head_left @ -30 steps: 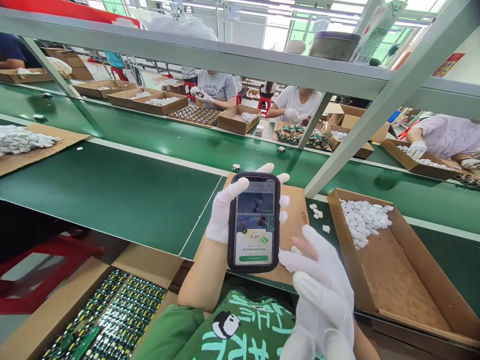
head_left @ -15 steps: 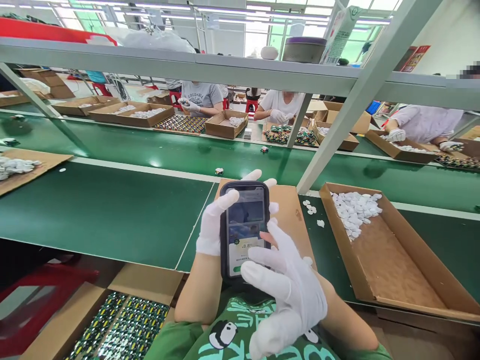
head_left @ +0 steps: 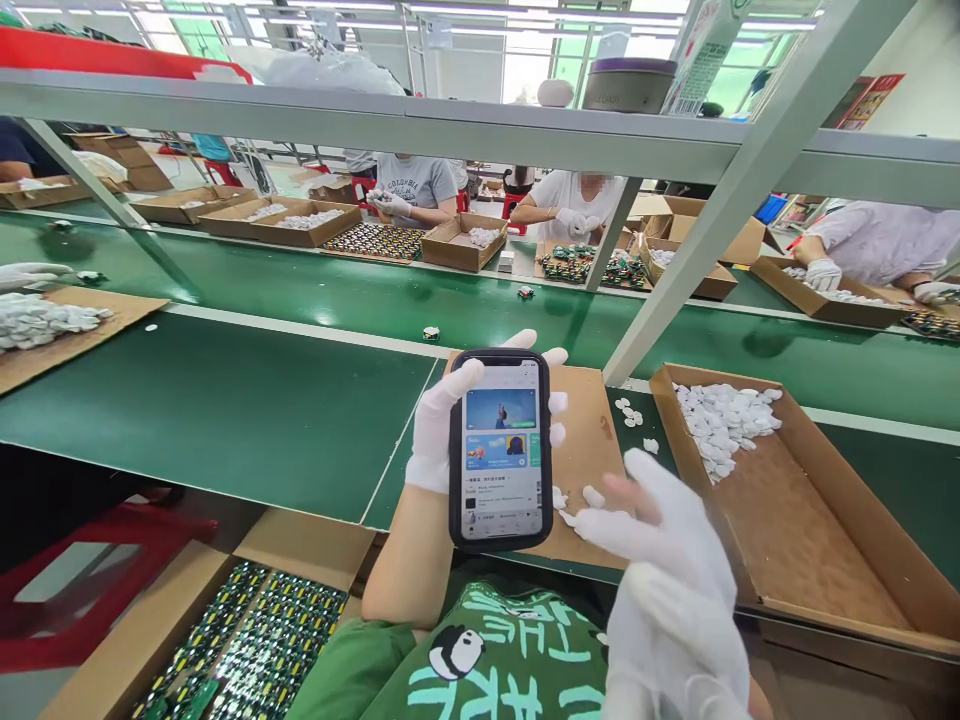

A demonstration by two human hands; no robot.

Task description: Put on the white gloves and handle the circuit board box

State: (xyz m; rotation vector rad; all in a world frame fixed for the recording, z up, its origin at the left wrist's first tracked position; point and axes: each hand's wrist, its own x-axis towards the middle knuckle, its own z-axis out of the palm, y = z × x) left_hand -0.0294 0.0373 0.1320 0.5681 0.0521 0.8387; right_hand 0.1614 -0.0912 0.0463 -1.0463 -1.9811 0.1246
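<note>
My left hand (head_left: 450, 420), in a white glove, is wrapped round a black smartphone (head_left: 500, 450) held upright over a flat cardboard sheet (head_left: 589, 440); its screen is lit and shows an app page. My right hand (head_left: 671, 580), also gloved in white with one bare fingertip showing, hovers to the right of the phone with fingers spread and nothing in it. A few small white caps (head_left: 581, 498) lie on the cardboard just behind the phone.
A cardboard tray (head_left: 810, 540) with a heap of white caps (head_left: 724, 415) sits at right. A box of green circuit boards (head_left: 247, 640) lies low at left. A green conveyor belt (head_left: 225, 390) runs across. A slanted metal post (head_left: 690, 250) rises ahead. Gloved people work opposite.
My right hand has drawn back from the phone screen to the right. The screen now shows a different page. The left hand still holds the phone.
</note>
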